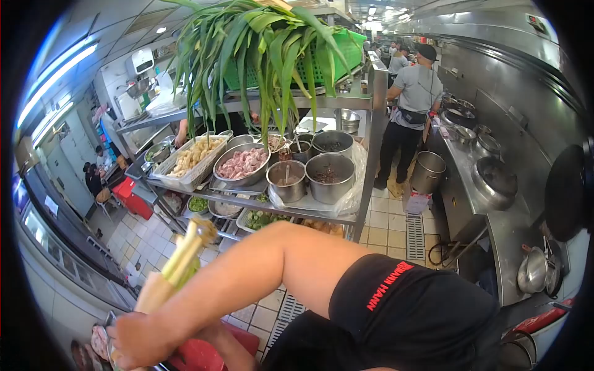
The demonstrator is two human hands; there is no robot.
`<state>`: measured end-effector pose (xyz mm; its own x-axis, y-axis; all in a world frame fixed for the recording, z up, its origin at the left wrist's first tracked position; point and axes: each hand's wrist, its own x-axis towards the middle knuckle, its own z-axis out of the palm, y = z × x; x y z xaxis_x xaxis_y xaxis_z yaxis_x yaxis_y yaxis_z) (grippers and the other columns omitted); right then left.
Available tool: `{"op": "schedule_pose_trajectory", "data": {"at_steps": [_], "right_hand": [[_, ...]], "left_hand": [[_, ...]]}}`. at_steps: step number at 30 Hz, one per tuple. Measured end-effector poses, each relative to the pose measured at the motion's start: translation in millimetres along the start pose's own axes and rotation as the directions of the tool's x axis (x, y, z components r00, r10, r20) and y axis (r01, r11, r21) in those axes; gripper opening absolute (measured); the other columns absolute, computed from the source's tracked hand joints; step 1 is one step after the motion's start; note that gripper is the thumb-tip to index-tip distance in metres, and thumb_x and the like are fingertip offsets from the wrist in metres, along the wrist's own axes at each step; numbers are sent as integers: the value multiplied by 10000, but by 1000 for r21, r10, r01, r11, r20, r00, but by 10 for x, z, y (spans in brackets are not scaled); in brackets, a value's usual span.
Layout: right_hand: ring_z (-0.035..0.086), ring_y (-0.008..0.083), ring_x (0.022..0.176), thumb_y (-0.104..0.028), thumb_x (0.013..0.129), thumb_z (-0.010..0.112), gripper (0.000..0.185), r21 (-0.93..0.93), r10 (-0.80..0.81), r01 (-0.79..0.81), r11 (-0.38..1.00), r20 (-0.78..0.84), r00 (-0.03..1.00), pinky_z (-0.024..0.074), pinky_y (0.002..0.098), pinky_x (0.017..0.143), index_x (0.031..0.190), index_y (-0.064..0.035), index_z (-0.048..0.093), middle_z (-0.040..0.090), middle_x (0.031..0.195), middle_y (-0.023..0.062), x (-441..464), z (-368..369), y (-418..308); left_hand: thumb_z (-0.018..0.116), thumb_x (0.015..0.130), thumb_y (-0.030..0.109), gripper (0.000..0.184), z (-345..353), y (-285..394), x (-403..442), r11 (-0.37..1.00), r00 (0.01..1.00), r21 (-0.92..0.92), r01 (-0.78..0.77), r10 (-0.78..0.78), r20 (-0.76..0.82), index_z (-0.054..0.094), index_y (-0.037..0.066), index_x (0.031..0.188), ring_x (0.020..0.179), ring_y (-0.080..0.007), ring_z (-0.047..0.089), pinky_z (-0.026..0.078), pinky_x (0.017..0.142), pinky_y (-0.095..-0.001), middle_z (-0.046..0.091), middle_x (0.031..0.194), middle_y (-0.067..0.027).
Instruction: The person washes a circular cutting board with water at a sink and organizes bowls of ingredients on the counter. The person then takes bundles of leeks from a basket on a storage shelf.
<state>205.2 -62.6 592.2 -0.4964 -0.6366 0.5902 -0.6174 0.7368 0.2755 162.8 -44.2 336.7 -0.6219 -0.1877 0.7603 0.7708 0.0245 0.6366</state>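
At the lower left, my right hand (139,340) is blurred, its fingers wrapped round the lower part of a bundle of pale green stalks (185,252). The stalks slant up and to the right, beside my bare right forearm. Part of my other forearm shows below it, over something red (201,355); my left hand is hidden behind the right arm. Beyond the arm, a metal rack (368,154) bears a bowl of raw pink meat (241,164), a basket of pale food pieces (195,157) and several metal pots (330,176).
Long green leaves (278,49) hang from a green crate (346,52) on top of the rack. A person in a grey shirt (414,86) stands at the metal cooking counter (461,167) on the right. A red bin (131,198) stands on the tiled floor at left.
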Motion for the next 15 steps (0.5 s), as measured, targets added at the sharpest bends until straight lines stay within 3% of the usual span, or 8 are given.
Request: {"op": "schedule_pose_trajectory", "data": {"at_steps": [2,4,6,7,9,11,13,15], "right_hand": [[642,318,852,-315,729,681,282,32,12,-12,999,-7,1000,508,437,613,951,-140,675,665,833,97,-209,497,-106],[613,333,925,-371,717,708,397,53,30,-29,998,-20,999,505,441,665,1036,-142,651,651,875,99,-386,669,-173],[532,338,1041,-469,652,779,682,122,83,-90,989,64,995,469,450,786,1217,-152,565,588,1052,125,-593,639,-251],[532,338,1041,-469,652,779,682,118,94,-100,988,57,994,469,450,786,1217,-152,565,588,1052,125,-689,573,-266],[515,323,1078,-516,581,832,904,214,76,-65,975,-40,996,444,445,839,1328,-144,484,519,1171,154,-900,369,-251],[520,348,1094,-479,595,841,907,267,130,-108,957,-67,989,434,469,888,1351,-135,475,479,1245,191,-1145,223,-208],[488,411,1165,-358,642,798,855,400,310,-212,892,-199,930,411,507,962,1395,-127,465,437,1374,229,-1491,178,-155],[495,410,1169,-373,708,764,776,344,409,-311,886,-263,874,410,504,971,1384,-119,481,463,1356,227,-1913,194,-61]], "left_hand": [[652,912,308,515,-114,173,-271,947,963,-170,271,-269,32,525,-53,1257,1039,-273,594,472,927,-400,601,1188,-181],[658,907,307,526,-207,358,-378,846,900,-313,432,-426,90,520,-53,1263,1045,-275,595,472,931,-405,599,1195,-181],[663,902,307,536,-209,523,-360,744,842,-406,531,-515,158,515,-54,1269,1050,-277,596,473,934,-409,597,1203,-181],[666,899,307,542,-201,579,-330,695,817,-444,565,-546,185,513,-54,1272,1052,-278,596,473,936,-411,596,1206,-181],[671,894,307,553,-162,668,-252,612,776,-503,611,-588,228,508,-55,1279,1058,-280,597,473,940,-416,594,1214,-181],[677,889,307,564,-161,701,-163,553,747,-536,638,-613,257,503,-55,1285,1063,-282,598,474,943,-420,592,1221,-182],[682,884,306,575,-181,710,-80,517,732,-559,648,-627,267,498,-56,1291,1068,-284,599,474,947,-424,589,1228,-182],[688,879,306,587,-216,694,-18,496,721,-574,652,-641,264,492,-57,1297,1073,-286,600,475,950,-429,587,1236,-182]]}}
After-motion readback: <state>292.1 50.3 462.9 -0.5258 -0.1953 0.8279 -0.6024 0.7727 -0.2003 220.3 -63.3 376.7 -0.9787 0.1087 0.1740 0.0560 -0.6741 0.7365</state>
